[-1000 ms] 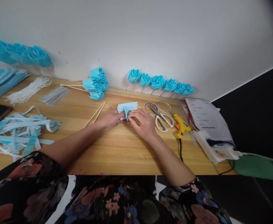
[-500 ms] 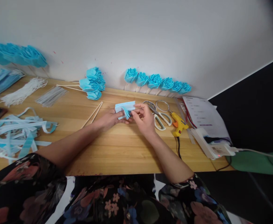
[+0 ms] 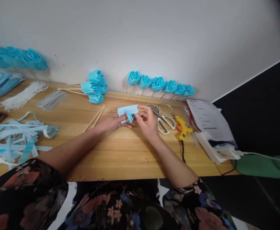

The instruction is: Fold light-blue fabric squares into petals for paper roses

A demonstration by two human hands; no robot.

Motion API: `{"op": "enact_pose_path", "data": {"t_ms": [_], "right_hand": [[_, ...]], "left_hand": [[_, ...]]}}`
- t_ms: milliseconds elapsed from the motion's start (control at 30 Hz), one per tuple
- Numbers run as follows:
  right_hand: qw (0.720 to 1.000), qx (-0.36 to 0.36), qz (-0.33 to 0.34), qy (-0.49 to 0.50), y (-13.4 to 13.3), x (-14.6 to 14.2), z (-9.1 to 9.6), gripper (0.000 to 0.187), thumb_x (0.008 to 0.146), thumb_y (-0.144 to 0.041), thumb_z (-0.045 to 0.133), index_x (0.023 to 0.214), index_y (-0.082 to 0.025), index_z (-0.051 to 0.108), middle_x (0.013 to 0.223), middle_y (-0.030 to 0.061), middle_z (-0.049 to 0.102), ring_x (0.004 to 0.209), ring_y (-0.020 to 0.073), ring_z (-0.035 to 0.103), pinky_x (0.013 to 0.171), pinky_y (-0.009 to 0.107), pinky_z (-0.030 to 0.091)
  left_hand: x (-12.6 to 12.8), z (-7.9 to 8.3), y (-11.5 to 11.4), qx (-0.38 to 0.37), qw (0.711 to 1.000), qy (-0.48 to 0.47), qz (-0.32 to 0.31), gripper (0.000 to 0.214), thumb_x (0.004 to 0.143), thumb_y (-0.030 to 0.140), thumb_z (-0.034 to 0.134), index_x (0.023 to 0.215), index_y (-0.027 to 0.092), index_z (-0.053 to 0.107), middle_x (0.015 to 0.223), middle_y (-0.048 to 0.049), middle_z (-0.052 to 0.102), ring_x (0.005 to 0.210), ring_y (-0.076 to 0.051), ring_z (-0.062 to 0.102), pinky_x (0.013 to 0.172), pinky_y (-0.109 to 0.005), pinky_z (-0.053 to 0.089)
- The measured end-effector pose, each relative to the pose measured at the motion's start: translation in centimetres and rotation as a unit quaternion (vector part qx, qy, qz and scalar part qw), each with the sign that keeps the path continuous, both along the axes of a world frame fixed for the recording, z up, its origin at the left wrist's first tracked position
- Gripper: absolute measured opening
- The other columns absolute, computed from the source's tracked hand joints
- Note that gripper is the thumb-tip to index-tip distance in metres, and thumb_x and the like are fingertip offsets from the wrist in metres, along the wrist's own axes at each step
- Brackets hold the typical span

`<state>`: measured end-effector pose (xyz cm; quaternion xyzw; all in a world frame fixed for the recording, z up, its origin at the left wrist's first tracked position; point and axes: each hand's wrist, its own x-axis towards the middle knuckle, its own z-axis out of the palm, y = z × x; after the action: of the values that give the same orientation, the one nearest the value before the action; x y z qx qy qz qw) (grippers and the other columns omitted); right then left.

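Above the middle of the wooden table (image 3: 120, 156), a pale blue face mask sheet (image 3: 131, 109) is held between both hands, its lower part gathered in folds. My left hand (image 3: 113, 124) closes on it from the left, thumb on top. From the right, the fingers of my right hand (image 3: 148, 121) pinch its folded edge. White-handled scissors (image 3: 166, 123) lie just beyond my right hand. Two thin wooden sticks (image 3: 94, 118) rest on the wood by my left hand.
A yellow glue gun (image 3: 184, 127) lies right of the scissors, near a white power strip (image 3: 208, 148). Blue fabric flowers (image 3: 158, 83) on sticks lean against the wall; more flowers (image 3: 95, 87) lie left. Cut strips (image 3: 25, 137), white ear loops (image 3: 25, 94) and grey wires (image 3: 52, 99) cover the left side.
Both hands stay on the mask sheet in nearly the same place. The right fingers have shifted slightly at its edge. The whole view has moved a little.
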<state>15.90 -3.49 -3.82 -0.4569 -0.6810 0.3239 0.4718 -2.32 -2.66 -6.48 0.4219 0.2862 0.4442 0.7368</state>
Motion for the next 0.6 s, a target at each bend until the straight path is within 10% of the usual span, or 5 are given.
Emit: {"op": "enact_pose_path", "data": {"t_ms": [600], "right_hand": [[0.999, 0.028, -0.016, -0.037, 0.44, 0.11, -0.53, 0.017, 0.087, -0.036, 0.066, 0.099, -0.024, 0.063, 0.079, -0.0006, 0.074, 0.068, 0.0162, 0.069, 0.065, 0.03, 0.054]], "left_hand": [[-0.07, -0.13, 0.11, 0.013, 1.0, 0.011, -0.013, 0.047, 0.08, 0.043, 0.08, 0.112, 0.011, 0.071, 0.104, -0.0171, 0.076, 0.098, -0.029, 0.072, 0.084, -0.041, 0.057]]}}
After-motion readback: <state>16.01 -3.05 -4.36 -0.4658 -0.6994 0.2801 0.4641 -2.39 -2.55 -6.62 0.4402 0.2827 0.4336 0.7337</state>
